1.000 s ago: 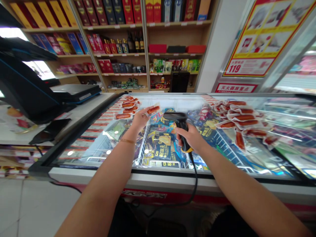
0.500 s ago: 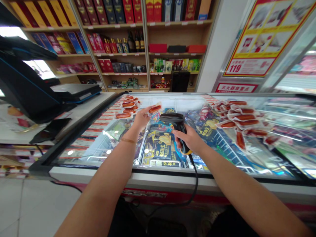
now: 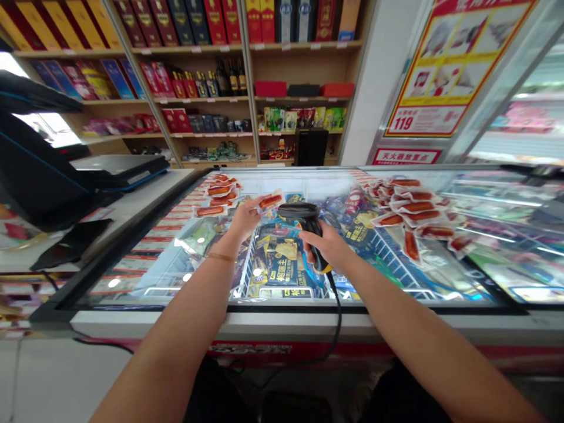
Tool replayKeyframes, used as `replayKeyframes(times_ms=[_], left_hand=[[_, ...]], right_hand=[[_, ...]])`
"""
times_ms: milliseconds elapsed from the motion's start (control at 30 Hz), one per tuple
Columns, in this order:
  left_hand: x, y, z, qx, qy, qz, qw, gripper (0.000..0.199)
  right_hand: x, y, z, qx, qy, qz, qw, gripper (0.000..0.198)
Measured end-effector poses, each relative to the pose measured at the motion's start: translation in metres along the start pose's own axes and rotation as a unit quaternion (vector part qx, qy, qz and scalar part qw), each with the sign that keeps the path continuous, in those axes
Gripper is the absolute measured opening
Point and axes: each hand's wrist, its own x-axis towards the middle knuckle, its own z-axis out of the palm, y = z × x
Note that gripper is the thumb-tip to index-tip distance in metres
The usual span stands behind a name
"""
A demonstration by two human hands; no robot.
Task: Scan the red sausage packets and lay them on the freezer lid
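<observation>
My left hand (image 3: 247, 218) pinches the edge of a vacuum-packed sausage (image 3: 270, 201) above the glass lid. In my right hand (image 3: 328, 244) is a black barcode scanner (image 3: 314, 226), gripped by its handle, its head turned left toward the packed sausage. A cable (image 3: 338, 311) hangs from the handle. More packed sausages (image 3: 220, 192) lie on the glass to the left, beyond my left hand. On the right, a larger pile of packed sausages (image 3: 414, 207) rests on the glass, apart from my right hand.
Under the glass of the chest freezer (image 3: 282, 320), wire baskets hold bagged frozen goods (image 3: 282, 264). A weighing scale (image 3: 118, 167) stands on the counter at left. Shelves (image 3: 194, 103) of boxes and bottles line the back. A red-and-yellow poster (image 3: 456, 70) hangs at right.
The whole view has shifted, so things appear a little farther left. Both hands keep their grips on the packed sausage and the scanner, with little change between them.
</observation>
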Motion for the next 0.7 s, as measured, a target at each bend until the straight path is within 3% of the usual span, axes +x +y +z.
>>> replayKeyframes(times_ms=[133, 267, 400, 533, 700], left_hand=[[-0.005, 0.007, 0.018, -0.034, -0.016, -0.037, 0.999, 0.064], [-0.008, 0.031, 0.055, -0.036, -0.081, -0.017, 0.996, 0.062], [-0.010, 0.057, 0.112, -0.031, -0.171, 0.059, 0.983, 0.058], [-0.013, 0.077, 0.180, -0.019, -0.214, 0.147, 0.966, 0.057], [-0.017, 0.099, 0.254, 0.053, -0.258, 0.232, 0.936, 0.050]], right_hand=[[-0.004, -0.012, -0.014, 0.009, 0.044, 0.030, 0.999, 0.023], [-0.028, -0.021, -0.052, -0.001, 0.105, 0.034, 0.994, 0.020], [-0.065, -0.024, -0.108, -0.015, 0.200, 0.033, 0.979, 0.025], [-0.101, -0.028, -0.161, 0.013, 0.295, 0.033, 0.955, 0.027], [-0.139, -0.036, -0.205, 0.013, 0.379, 0.034, 0.925, 0.024]])
